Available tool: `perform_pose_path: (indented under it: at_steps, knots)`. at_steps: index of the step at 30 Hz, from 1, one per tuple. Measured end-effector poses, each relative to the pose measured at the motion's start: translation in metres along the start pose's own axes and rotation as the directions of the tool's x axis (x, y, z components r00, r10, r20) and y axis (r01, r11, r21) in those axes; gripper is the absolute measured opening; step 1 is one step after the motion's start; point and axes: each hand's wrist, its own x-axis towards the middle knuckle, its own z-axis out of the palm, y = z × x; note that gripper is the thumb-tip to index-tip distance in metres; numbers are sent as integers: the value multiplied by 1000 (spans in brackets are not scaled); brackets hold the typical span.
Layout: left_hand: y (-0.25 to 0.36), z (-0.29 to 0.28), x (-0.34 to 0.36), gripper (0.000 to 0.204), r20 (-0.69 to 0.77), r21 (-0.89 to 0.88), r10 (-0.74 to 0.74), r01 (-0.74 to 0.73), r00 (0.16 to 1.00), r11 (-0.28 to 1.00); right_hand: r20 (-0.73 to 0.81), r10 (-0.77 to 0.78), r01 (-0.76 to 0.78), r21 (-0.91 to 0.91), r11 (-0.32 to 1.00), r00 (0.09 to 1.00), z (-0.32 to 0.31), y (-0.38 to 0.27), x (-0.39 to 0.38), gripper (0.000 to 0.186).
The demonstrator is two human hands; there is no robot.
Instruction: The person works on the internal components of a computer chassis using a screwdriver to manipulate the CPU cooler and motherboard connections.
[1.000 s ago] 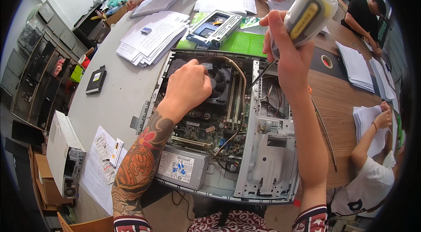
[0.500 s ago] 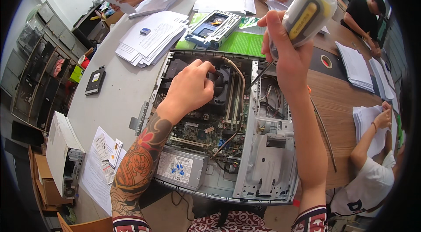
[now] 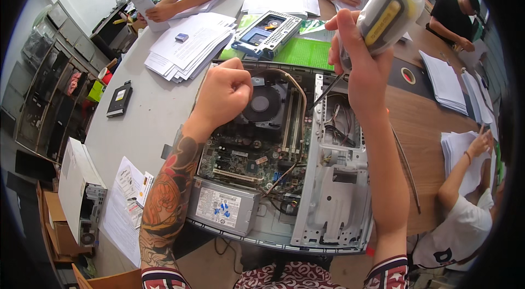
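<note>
An opened desktop computer case (image 3: 333, 201) lies on the table before me, its green motherboard (image 3: 257, 152) and black cooling fan (image 3: 261, 104) exposed. My left hand (image 3: 224, 97) is curled into a fist over the fan's left side; whether it holds anything is hidden. My right hand (image 3: 366, 65) is raised above the case, gripping a screwdriver (image 3: 383, 13) with a thick grey and yellow handle. Its thin shaft (image 3: 326, 90) points down toward the fan area.
A grey power supply (image 3: 224, 207) sits at the case's near left. A drive tray (image 3: 268, 32) rests on a green mat (image 3: 306, 54). Paper stacks (image 3: 186, 48), a black drive (image 3: 119, 99) and a white box (image 3: 76, 185) lie left. Other people work around the table.
My left hand has shifted a little over the fan and closed tighter into a fist. The right hand with the screwdriver has stayed almost still. A person at the far side now holds up papers.
</note>
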Motion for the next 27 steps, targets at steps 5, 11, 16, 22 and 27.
perform_pose_path:
  at_steps: [5,11,16,22,27]
  knots:
    - [2,13,-1,10,24,121,79,-82,997,989,0,-10,10,-1,1000,1000,2,0,-1,30]
    - [-5,12,-1,12,-11,96,41,-39,999,995,-24,12,-12,-24,1000,1000,3,1,-2,30]
    - [-8,11,-1,12,-39,118,19,-15,999,993,-20,17,-18,-40,999,1000,2,-1,-1,31]
    - [-11,13,-2,12,-30,117,13,-9,999,993,-1,25,-25,3,1000,1000,0,4,-1,32]
    - [-8,14,-2,12,-33,117,6,-2,999,993,-38,-9,9,3,1000,999,3,1,-1,32]
